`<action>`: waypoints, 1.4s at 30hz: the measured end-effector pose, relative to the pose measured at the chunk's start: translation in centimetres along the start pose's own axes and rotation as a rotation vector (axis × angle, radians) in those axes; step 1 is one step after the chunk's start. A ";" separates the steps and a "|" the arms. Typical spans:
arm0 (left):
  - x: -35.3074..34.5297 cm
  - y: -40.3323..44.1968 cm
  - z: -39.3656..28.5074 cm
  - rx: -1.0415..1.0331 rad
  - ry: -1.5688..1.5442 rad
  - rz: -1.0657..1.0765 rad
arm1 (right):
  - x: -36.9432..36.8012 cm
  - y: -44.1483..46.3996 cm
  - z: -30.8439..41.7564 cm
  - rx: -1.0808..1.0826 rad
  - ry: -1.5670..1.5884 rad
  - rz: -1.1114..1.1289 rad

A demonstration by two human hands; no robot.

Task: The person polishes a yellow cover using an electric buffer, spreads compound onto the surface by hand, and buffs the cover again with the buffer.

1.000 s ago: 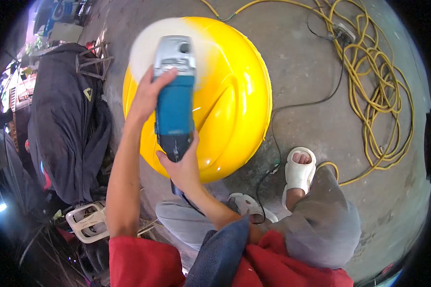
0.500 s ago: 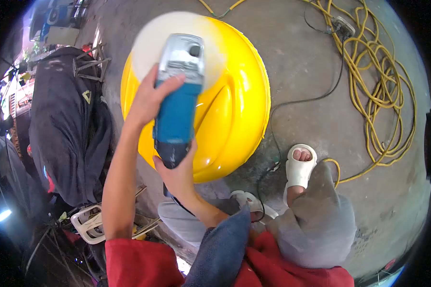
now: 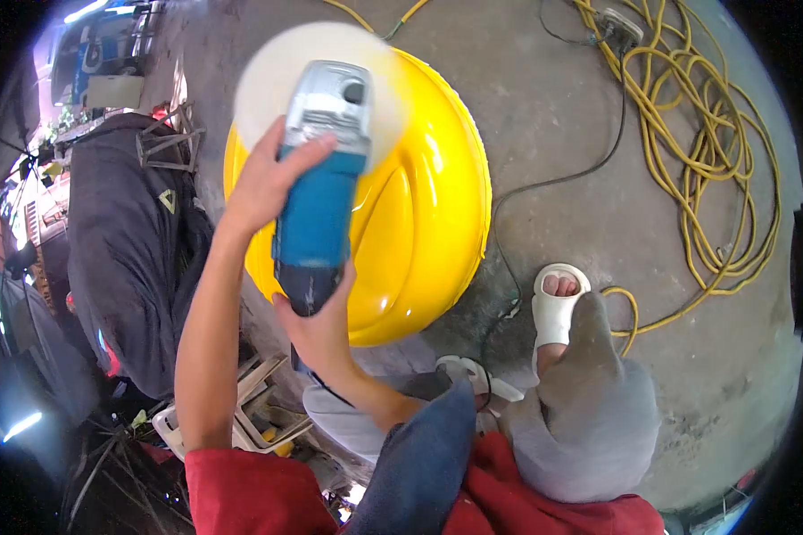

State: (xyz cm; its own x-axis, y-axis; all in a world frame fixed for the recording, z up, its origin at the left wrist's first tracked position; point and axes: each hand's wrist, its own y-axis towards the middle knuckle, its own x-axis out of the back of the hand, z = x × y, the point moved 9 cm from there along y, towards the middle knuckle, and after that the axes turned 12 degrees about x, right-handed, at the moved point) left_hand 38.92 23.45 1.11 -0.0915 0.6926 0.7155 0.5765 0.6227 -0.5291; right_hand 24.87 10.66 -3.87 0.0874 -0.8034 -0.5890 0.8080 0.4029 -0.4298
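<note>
A blue angle polisher (image 3: 317,209) with a silver metal head lies over a glossy yellow moulded piece (image 3: 419,214). At its front a round white buffing pad (image 3: 263,80) looks blurred, and it covers the upper left of the yellow surface. My left hand (image 3: 263,183) is wrapped around the polisher near the metal head, thumb across the top. Behind it, my right hand (image 3: 321,330) grips the dark rear end, with the thumb on the left side and fingers on the right. The pad's underside is hidden.
A black power cord (image 3: 558,187) runs over the concrete floor to a socket (image 3: 620,28) beside a coiled yellow cable (image 3: 687,152). My white shoe (image 3: 555,308) stands right of the yellow piece. Dark cloth (image 3: 134,259) covers something at left, near a cream plastic chair (image 3: 250,392).
Both hands, with the polisher, appear slightly further left over the yellow piece. The whole view has also shifted a little, and more of the cream chair shows.
</note>
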 end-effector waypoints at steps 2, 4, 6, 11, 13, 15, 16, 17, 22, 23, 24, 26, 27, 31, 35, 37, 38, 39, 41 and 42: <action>-1.3 -0.2 -0.8 -0.031 0.072 0.034 | 0.1 -0.3 0.0 -0.103 0.129 -0.060; -0.9 0.6 -1.4 0.005 0.057 0.031 | 0.0 0.1 0.9 -0.043 -0.003 -0.046; 0.7 2.2 -1.5 0.071 0.049 -0.015 | -0.3 2.2 1.4 -0.026 0.004 -0.055; 3.0 3.6 -1.1 0.141 0.031 -0.072 | -2.3 4.9 1.3 0.070 -0.041 0.022; 2.5 2.6 -0.8 0.117 0.014 -0.038 | -2.1 3.4 0.7 0.007 -0.010 0.003; 0.9 0.5 0.3 0.064 0.000 0.010 | -1.2 0.3 0.1 -0.050 -0.015 -0.022; 0.1 -0.6 0.5 0.020 -0.005 0.031 | -0.7 -0.9 -0.6 -0.106 -0.023 -0.048; 0.3 -1.3 0.9 0.020 -0.006 0.025 | -0.5 -1.5 -0.7 -0.105 -0.022 -0.042; 6.4 -3.0 5.4 0.120 -0.197 -0.144 | -2.6 -2.1 -1.5 -0.293 -0.042 0.293; 8.4 -4.0 6.6 0.128 -0.330 -0.220 | -3.4 -1.9 -0.9 -0.165 -0.030 0.345; 10.3 -5.5 8.3 0.136 -0.470 -0.297 | -3.6 -2.1 -0.8 -0.148 -0.046 0.351; 13.8 -9.3 12.9 0.114 -0.755 -0.425 | -5.1 -4.0 0.2 -0.079 -0.024 0.533; 14.3 -11.6 13.6 0.054 -0.844 -0.493 | -5.1 -4.9 0.7 -0.035 -0.072 0.600; 13.2 -19.9 19.4 -0.122 -1.238 -0.636 | -4.3 -8.1 0.5 0.007 -0.208 0.972; 8.3 -23.4 27.7 -0.184 -1.639 -0.634 | -2.9 -7.7 -0.5 -0.050 -0.570 1.290; 5.8 -24.0 31.5 -0.193 -1.701 -0.703 | -0.8 -3.6 -0.3 0.071 -0.820 1.249; 4.8 -24.9 33.4 -0.183 -1.718 -0.786 | -0.1 -0.9 1.4 0.134 -0.961 1.176; 3.9 -25.6 34.9 -0.172 -1.758 -0.799 | -0.3 1.2 4.0 0.219 -1.156 1.119; 3.2 -25.9 35.8 -0.313 -1.858 -0.636 | 1.4 6.3 7.1 0.301 -1.444 1.007; 3.2 -26.1 36.4 -0.315 -1.877 -0.649 | 3.0 8.4 8.3 0.242 -1.473 0.990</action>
State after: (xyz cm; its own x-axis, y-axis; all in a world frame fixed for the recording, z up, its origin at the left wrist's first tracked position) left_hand -5.96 22.70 0.59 -0.7569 0.0109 -0.6535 0.1912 0.9598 -0.2054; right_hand 36.72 8.02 -3.56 0.8299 -0.0709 0.5535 0.1843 0.9711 -0.1519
